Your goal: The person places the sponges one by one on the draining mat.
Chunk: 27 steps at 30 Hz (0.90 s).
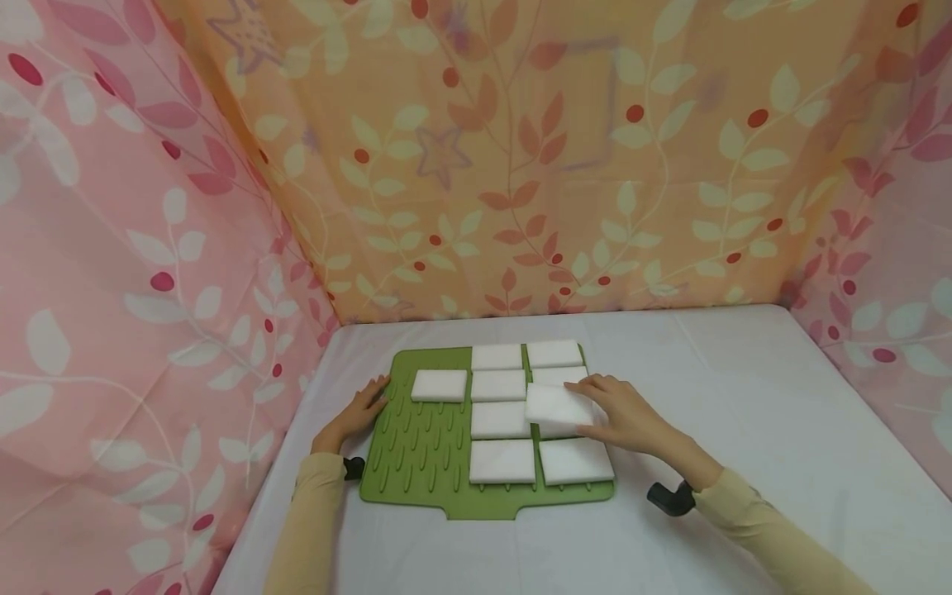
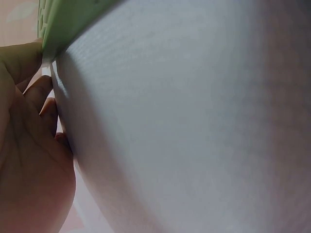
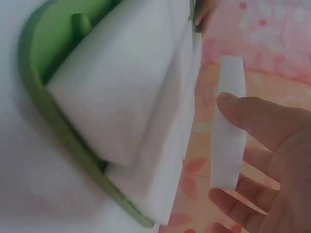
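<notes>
A green ridged mat [image 1: 416, 487] lies on the table, bearing several white rectangular sponges in columns. My right hand [image 1: 621, 413] pinches one white sponge [image 1: 549, 403] above the right column, partly covering the sponges beneath. In the right wrist view, the thumb presses one side of this sponge [image 3: 227, 150] and fingers are on the other, apart from the mat. My left hand [image 1: 360, 413] rests at the mat's left edge. The left wrist view shows its thumb [image 2: 22, 60] touching the green rim. A lone sponge [image 1: 439, 386] sits at the mat's upper left.
A white cloth [image 1: 751, 397] covers the table. Patterned fabric [image 1: 521, 165] hangs behind and at both sides. The mat's left part shows bare ridges [image 1: 405, 454], and a tab [image 1: 481, 512] juts from its near edge. Black pieces [image 1: 672, 499] sit at both wrists.
</notes>
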{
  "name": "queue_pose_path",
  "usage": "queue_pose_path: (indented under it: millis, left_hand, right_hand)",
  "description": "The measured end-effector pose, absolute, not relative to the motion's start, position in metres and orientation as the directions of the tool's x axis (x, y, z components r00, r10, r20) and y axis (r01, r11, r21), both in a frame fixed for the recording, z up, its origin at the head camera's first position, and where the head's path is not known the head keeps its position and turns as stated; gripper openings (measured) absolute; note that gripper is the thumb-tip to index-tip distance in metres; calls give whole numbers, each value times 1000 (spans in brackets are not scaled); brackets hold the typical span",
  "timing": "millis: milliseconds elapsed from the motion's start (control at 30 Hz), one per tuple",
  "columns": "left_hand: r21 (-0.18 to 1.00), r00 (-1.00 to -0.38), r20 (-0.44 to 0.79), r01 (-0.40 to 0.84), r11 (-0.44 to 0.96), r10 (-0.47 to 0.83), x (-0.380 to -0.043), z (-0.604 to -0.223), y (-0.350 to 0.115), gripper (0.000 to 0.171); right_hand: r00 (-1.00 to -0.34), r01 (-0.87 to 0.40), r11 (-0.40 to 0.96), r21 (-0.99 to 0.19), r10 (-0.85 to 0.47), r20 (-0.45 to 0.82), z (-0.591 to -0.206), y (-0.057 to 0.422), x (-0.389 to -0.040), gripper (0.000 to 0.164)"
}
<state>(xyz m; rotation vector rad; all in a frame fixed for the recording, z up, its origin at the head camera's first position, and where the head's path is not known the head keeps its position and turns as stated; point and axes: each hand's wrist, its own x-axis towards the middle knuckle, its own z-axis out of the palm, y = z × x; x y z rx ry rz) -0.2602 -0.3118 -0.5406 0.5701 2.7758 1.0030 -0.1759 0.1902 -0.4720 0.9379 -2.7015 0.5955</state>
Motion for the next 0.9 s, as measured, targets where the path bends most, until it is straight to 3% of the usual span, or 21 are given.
queue_pose_path:
  millis: [900]
  left_hand:
    - [646, -915, 4, 311, 697, 404, -260, -539, -311, 52]
  right_hand:
    - [-708, -703, 632, -325, -663, 242, -466, 99, -200, 65]
